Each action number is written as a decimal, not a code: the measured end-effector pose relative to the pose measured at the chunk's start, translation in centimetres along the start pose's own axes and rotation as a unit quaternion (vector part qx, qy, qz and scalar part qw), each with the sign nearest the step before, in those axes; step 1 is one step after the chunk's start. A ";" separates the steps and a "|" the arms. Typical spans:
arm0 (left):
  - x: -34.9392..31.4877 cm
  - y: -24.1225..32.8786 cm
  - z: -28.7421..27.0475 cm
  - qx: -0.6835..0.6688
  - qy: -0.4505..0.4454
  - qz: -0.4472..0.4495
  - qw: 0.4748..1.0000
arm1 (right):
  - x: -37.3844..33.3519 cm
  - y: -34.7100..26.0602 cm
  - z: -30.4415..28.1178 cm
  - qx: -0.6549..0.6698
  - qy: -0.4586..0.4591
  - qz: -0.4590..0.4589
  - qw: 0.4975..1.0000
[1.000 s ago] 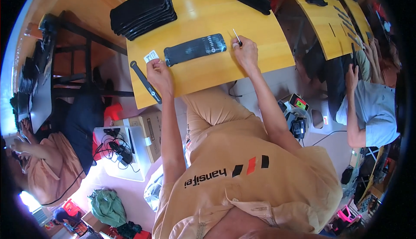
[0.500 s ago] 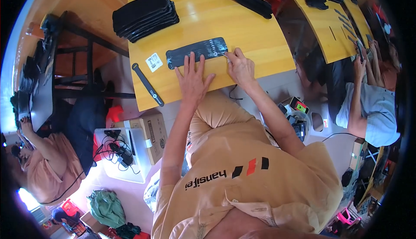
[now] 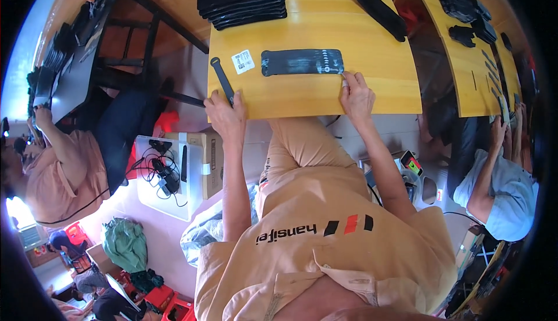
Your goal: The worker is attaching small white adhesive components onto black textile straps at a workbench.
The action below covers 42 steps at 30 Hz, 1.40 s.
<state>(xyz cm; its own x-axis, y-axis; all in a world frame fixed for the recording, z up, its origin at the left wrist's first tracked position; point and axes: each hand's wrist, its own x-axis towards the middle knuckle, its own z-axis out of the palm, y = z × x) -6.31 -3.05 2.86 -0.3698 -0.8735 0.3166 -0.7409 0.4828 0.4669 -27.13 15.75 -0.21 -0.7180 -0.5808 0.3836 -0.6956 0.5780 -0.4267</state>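
Note:
On the yellow table a flat black pouch (image 3: 302, 62) with a shiny, see-through-looking surface lies crosswise in front of me. My left hand (image 3: 226, 114) is at the table's front edge, its fingers closed about the lower end of a narrow black strap (image 3: 221, 78) that has a loop at its far end. Just below the pouch's right corner is my right hand (image 3: 356, 97). Its thumb and fingers are pinched together, with a small pale bit showing between them that I cannot make out. A white printed label (image 3: 243, 61) lies between strap and pouch.
A stack of black folded pouches (image 3: 241, 1) stands at the table's far left. Long black pieces (image 3: 378, 11) lie at the far right. Beside my left arm is a clear bin (image 3: 168, 175) with cables. Other people work at tables on both sides.
My left hand has left the pouch and moved left to the strap. My right hand has drawn slightly off the pouch's corner. The view has shifted, too.

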 end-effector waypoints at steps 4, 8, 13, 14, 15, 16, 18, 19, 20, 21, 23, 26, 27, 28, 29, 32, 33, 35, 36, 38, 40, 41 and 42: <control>-0.4 -2.0 0.1 0.004 -0.040 -0.066 0.997 | -0.1 0.0 0.0 0.003 0.009 -0.015 1.000; 0.0 -3.1 0.2 -0.027 -0.025 -0.070 0.997 | 0.0 -0.5 -0.2 0.010 0.008 -0.012 1.000; -0.6 -1.6 -2.3 -0.568 -0.202 -0.296 0.741 | -0.3 -1.2 -0.7 0.200 -0.029 0.024 0.979; -0.9 -0.6 -3.0 -0.615 -0.214 -0.292 0.700 | -0.5 -2.5 -1.7 0.199 -0.033 0.023 0.979; -1.2 0.3 -3.4 -0.643 -0.215 -0.286 0.678 | -0.7 -4.4 -2.8 0.283 -0.076 0.005 0.956; -1.5 1.5 -4.0 -0.643 -0.215 -0.287 0.676 | -0.9 -6.4 -4.0 0.364 -0.116 -0.014 0.924; -2.2 3.2 -4.5 -0.654 -0.219 -0.274 0.671 | -1.4 -9.3 -5.4 0.437 -0.213 -0.050 0.872; -2.5 3.5 -4.3 -0.654 -0.230 -0.254 0.674 | -1.7 -10.5 -5.4 0.436 -0.213 -0.050 0.873; -2.8 3.9 -4.2 -0.654 -0.230 -0.255 0.674 | -2.1 -11.4 -5.3 0.456 -0.208 -0.088 0.861; -3.0 4.4 -4.1 -0.661 -0.243 -0.258 0.661 | -2.2 -12.0 -5.2 0.474 -0.201 -0.126 0.848; -3.2 4.7 -4.1 -0.702 -0.280 -0.246 0.607 | -2.5 -11.9 -4.2 0.488 -0.180 -0.129 0.844; -3.4 6.2 -5.4 -0.712 -0.292 -0.277 0.576 | -2.4 -11.3 -4.0 0.517 -0.165 -0.089 0.835; -3.6 6.3 -5.4 -0.713 -0.291 -0.278 0.575 | -2.4 -11.0 -4.1 0.530 -0.170 -0.047 0.829; -3.8 6.4 -5.5 -0.720 -0.292 -0.270 0.569 | -2.2 -10.9 -4.7 0.530 -0.171 -0.047 0.829; -4.0 6.5 -5.5 -0.728 -0.292 -0.262 0.563 | -1.9 -11.1 -5.6 0.579 -0.243 0.060 0.776; -4.4 6.6 -4.9 -0.761 -0.243 -0.259 0.543 | -1.9 -10.8 -5.8 0.649 -0.308 0.170 0.674; -4.3 6.6 -4.9 -0.762 -0.242 -0.259 0.542 | -1.9 -10.6 -5.7 0.683 -0.306 0.173 0.640; -4.1 6.3 -5.0 -0.759 -0.227 -0.245 0.559 | -1.6 -10.9 -7.3 0.679 -0.306 0.171 0.645; -4.1 6.2 -5.2 -0.759 -0.223 -0.247 0.559 | -1.5 -11.0 -7.9 0.675 -0.303 0.168 0.651; -3.8 6.6 -5.8 -0.742 -0.206 -0.263 0.582 | -1.7 -10.7 -8.5 0.609 -0.299 0.091 0.729; -3.8 6.7 -6.0 -0.735 -0.196 -0.262 0.593 | -1.8 -10.5 -8.7 0.533 -0.289 0.013 0.795; -3.8 6.8 -6.1 -0.728 -0.188 -0.261 0.605 | -1.9 -10.6 -8.7 0.494 -0.257 -0.062 0.828; -3.8 6.9 -6.1 -0.728 -0.189 -0.261 0.604 | -1.9 -10.6 -8.7 0.451 -0.224 -0.137 0.853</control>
<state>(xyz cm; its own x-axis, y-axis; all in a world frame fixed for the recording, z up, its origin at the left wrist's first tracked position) -6.57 4.01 9.92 -0.6050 -0.7486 -0.2713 0.3660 -0.5641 0.7402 -18.59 15.71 10.69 -0.3090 -0.9006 0.3056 -0.3882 -0.1739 -0.9050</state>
